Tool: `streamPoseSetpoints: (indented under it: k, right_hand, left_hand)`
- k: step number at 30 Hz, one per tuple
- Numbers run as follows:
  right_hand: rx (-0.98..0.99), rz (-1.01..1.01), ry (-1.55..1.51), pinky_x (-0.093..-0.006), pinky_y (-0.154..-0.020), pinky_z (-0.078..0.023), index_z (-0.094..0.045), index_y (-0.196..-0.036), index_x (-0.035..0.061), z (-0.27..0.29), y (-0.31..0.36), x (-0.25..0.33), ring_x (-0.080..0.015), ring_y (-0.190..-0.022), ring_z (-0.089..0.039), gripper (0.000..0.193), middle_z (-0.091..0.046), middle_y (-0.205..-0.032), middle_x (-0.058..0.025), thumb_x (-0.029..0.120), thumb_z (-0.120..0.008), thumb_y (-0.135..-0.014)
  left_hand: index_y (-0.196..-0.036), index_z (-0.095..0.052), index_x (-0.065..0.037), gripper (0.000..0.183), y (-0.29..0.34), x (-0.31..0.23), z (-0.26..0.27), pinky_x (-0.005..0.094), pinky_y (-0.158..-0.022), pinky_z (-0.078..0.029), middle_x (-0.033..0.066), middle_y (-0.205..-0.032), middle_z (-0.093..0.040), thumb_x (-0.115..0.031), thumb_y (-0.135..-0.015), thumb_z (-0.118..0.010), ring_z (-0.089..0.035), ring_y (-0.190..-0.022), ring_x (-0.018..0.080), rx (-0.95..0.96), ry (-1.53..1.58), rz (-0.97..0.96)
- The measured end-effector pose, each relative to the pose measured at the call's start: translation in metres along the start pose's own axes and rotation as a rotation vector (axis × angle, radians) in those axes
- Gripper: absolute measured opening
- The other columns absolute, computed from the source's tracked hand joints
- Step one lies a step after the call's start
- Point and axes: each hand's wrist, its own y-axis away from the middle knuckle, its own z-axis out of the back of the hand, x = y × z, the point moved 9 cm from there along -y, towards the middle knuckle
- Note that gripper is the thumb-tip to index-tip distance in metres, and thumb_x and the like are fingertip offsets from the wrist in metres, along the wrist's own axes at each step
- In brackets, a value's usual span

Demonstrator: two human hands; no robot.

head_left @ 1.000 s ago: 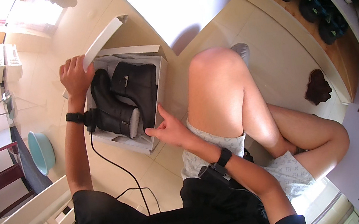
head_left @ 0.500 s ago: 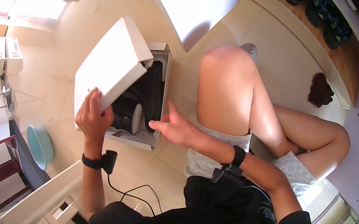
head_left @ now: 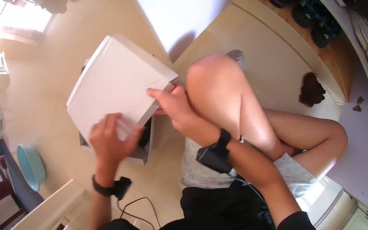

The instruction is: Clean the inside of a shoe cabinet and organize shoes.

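Observation:
A white cardboard lid [head_left: 113,80] lies askew over an open box [head_left: 146,155] on the floor and hides most of it. Something dark [head_left: 145,135] shows inside through the gap at the near side. My right hand [head_left: 177,109] grips the lid's right corner, thumb on top and fingers below the edge. Over the lid's near edge is my left hand [head_left: 111,138], its fingers spread and slightly blurred; whether it touches the cardboard I cannot tell.
A white cabinet door [head_left: 191,5] stands open beyond the box. Shoes [head_left: 318,21] fill the cabinet at the right. A brown, irregular flat object [head_left: 311,90] lies near its base. At the left are a light blue basin [head_left: 31,165] and a white wooden frame [head_left: 56,217].
The lid has swung to the right and now covers most of the box. My right hand has taken hold of its corner. My left hand has let go of its edge.

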Motion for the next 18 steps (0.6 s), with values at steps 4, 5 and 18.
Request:
streamPoseSetpoints:
  k: [4, 5, 18]
  right_hand:
    - [-0.138, 0.069, -0.027, -0.0378, -0.082, -0.055, -0.039, -0.131, -0.0027, 0.004, -0.008, -0.002, -0.0237, -0.106, -0.063, 0.066, -0.059, -0.123, -0.017, 0.019, -0.079, -0.083]
    - [-0.248, 0.148, -0.034, -0.0396, -0.088, -0.054, -0.042, -0.129, -0.0013, 0.015, -0.017, -0.007, -0.0237, -0.109, -0.062, 0.06, -0.059, -0.125, -0.0156, 0.018, -0.078, -0.084]
    - [-0.175, 0.21, 0.403, -0.0532, -0.123, -0.011, 0.008, -0.151, -0.0165, -0.016, -0.021, 0.014, -0.0554, -0.147, -0.01, 0.112, -0.008, -0.153, -0.0468, 0.024, -0.07, -0.082]
  left_hand:
    - [-0.138, -0.054, -0.003, 0.077, -0.049, 0.167, -0.009, 0.0449, -0.104, -0.046, 0.0245, -0.136, -0.057, -0.061, -0.089, -0.067, -0.056, -0.125, 0.0396, 0.193, 0.096, 0.45]
    - [-0.141, -0.05, -0.001, 0.084, -0.058, 0.19, -0.025, 0.0444, -0.105, -0.045, 0.0267, -0.137, -0.055, -0.062, -0.086, -0.07, -0.054, -0.127, 0.0386, 0.255, 0.151, 0.48]
    - [-0.101, -0.064, 0.007, 0.059, -0.001, 0.293, -0.042, 0.0362, -0.07, -0.052, 0.0117, -0.083, -0.067, -0.05, -0.088, -0.074, -0.067, -0.08, 0.0191, 0.51, 0.24, 0.591]
